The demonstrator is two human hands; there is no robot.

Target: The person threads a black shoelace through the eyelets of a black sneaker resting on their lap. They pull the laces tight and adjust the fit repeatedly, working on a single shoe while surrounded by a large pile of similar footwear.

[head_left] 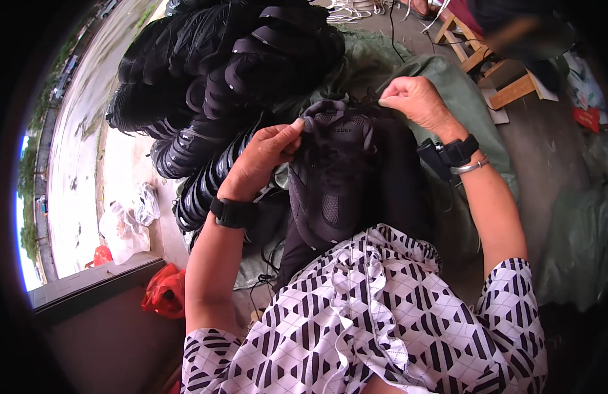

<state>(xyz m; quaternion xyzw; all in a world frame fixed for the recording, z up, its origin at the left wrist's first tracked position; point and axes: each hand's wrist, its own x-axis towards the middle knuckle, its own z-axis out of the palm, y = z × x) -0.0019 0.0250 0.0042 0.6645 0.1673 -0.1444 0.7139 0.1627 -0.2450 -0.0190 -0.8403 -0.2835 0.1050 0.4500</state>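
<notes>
A black shoe [330,174] lies on my lap, its tongue and eyelet area facing up and its mesh panel towards me. My left hand [268,151] is closed, thumb and fingers pinching the shoe's left edge near the top. Up and to the right of the shoe, my right hand [422,105] is raised in a pinch. A thin dark strand, which looks like a black shoelace [368,100], runs from its fingertips towards the top of the shoe. The lace's path through the eyelets is hard to make out, black on black.
Stacks of black shoes [218,72] rise at the far left, beside my left hand. Green sheeting [448,72] spreads under and behind the shoe. A wooden stool [514,85] and part of another person are at the far right. Red plastic bag [166,292] at left.
</notes>
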